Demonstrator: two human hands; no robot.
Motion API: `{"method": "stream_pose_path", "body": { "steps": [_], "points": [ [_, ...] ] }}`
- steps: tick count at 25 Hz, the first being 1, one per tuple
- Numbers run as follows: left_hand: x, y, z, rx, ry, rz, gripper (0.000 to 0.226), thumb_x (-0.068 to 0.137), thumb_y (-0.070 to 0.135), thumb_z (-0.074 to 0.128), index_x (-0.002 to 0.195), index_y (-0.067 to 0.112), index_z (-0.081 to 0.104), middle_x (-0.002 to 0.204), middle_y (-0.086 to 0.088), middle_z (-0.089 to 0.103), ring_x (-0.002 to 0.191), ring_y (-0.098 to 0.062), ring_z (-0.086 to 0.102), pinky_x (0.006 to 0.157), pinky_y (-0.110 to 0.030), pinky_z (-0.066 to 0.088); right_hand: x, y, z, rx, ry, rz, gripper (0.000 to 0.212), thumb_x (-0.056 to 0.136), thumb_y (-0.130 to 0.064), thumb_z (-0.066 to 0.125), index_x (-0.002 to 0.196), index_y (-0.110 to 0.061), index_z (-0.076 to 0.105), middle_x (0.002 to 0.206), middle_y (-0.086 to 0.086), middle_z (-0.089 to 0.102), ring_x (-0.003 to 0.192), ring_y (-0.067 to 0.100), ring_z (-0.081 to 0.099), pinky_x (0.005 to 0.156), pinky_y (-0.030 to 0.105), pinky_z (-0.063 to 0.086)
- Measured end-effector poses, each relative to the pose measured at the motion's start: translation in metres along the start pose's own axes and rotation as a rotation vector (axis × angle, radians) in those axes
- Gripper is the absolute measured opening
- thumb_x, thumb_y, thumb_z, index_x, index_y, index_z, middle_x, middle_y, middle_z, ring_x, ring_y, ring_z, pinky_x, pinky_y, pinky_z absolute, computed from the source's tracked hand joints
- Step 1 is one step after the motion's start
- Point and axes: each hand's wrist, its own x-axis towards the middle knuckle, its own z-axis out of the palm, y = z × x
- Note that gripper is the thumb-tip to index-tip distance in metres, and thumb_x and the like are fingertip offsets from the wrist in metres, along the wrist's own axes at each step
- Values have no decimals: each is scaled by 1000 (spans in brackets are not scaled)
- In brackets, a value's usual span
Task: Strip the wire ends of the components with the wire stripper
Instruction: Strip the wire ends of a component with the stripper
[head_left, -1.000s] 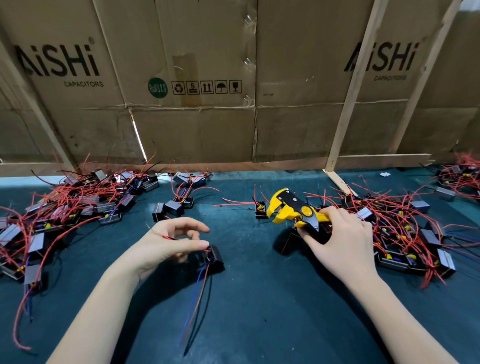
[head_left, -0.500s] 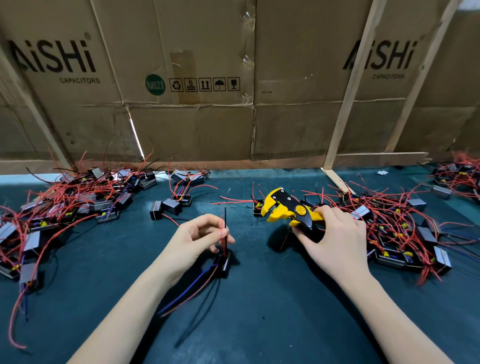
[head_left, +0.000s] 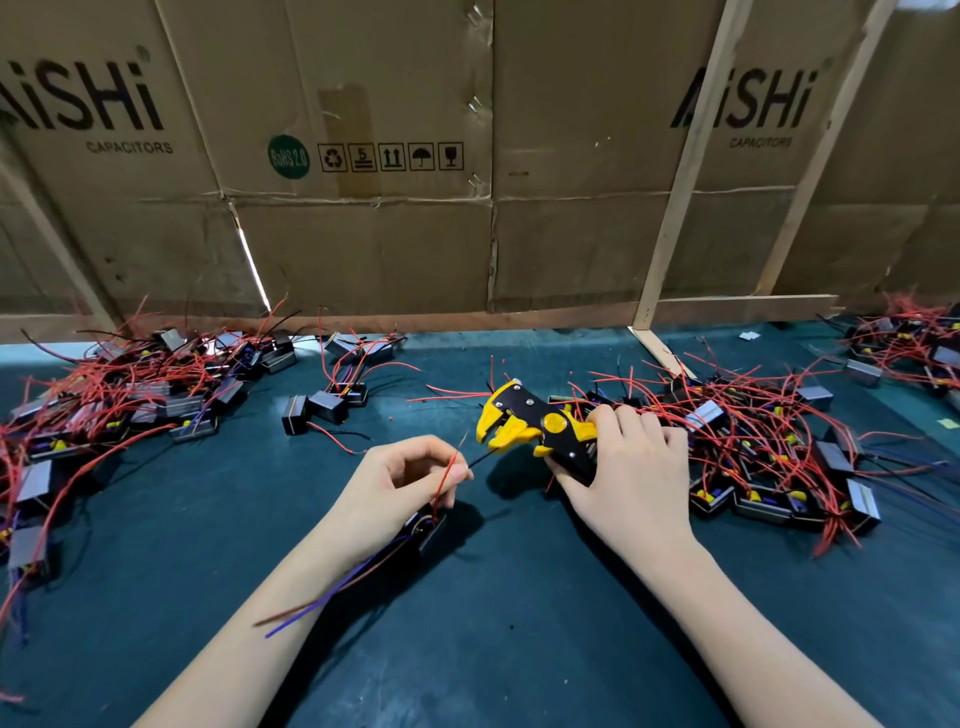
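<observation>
My right hand grips the handles of a yellow and black wire stripper, its jaws pointing left. My left hand pinches a thin black wire between thumb and forefinger, its tip reaching to just below the stripper's jaws. A red wire rises past the fingers. Both wires come from a small black component hanging under the left hand. Blue and dark red wires trail from it across my forearm.
A pile of black components with red wires covers the left of the dark green table. A similar pile lies right of my right hand, another at the far right. Two loose components sit mid-table. Cardboard walls stand behind.
My left hand lifted the component off the table and moved right, turning the black wire from upright to point at the stripper's jaws. The right hand shifted the stripper slightly.
</observation>
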Motion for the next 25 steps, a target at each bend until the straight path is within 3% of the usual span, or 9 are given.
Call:
{"method": "stream_pose_path", "body": {
  "steps": [13, 17, 19, 23, 25],
  "points": [
    [2, -5, 3, 69, 61, -24, 12, 91, 3, 64, 79, 0, 63, 56, -9, 47, 51, -9, 42, 52, -13, 37, 2, 2, -9, 61, -39, -64, 47, 71, -59, 74, 81, -15, 60, 74, 0, 62, 71, 28, 60, 68, 37, 34],
    [2, -6, 2, 40, 36, -24, 4, 92, 5, 63, 88, 5, 61, 57, -3, 54, 51, -10, 46, 53, -16, 40, 4, 4, -12, 72, -149, -50, 46, 72, -64, 71, 74, -19, 59, 72, -1, 65, 72, 28, 63, 68, 35, 35],
    [1, -6, -1, -91, -43, -49, 4, 95, 11, 59, 95, 7, 56, 66, -5, 60, 56, -16, 52, 58, -21, 43, 3, 7, -12, 85, -183, -6, 45, 74, -67, 67, 75, -23, 60, 75, -3, 67, 79, 26, 65, 67, 32, 35],
    [2, -7, -13, -259, -294, -178, 50, 102, 38, 35, 85, 11, 73, 94, -17, 65, 78, -21, 61, 82, -34, 45, 3, 13, -11, 56, -245, 79, 48, 75, -75, 57, 86, -29, 64, 82, -6, 68, 88, 23, 65, 64, 29, 33],
    [1, -9, -20, -324, -385, -184, 55, 101, 37, 29, 94, 8, 74, 114, -19, 66, 95, -21, 63, 92, -30, 46, 5, 15, -8, 47, -287, 102, 48, 76, -77, 53, 87, -30, 62, 84, -6, 67, 91, 23, 65, 63, 28, 35]
  ]
}}
